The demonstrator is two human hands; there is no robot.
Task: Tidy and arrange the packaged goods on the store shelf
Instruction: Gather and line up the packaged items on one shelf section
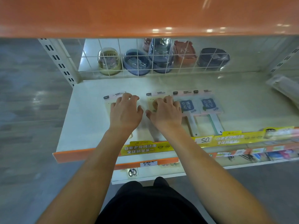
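Observation:
Several flat packaged goods lie in a row on the white shelf (84, 123). My left hand (125, 113) rests palm down on a cream package (108, 102) at the row's left end, fingers spread. My right hand (165, 111) lies flat on a second cream package (151, 101) beside it. Right of my hands lie two packages with blue labels and white handles (186, 105) (209, 105), side by side. My hands hide most of both cream packages.
An orange shelf (145, 16) hangs overhead. Behind a white wire grid (137, 62) stand wrapped bowls and containers. Yellow price strips (229, 138) line the shelf's front edge; lower shelves hold small goods. A wrapped item (283, 88) lies at the far right.

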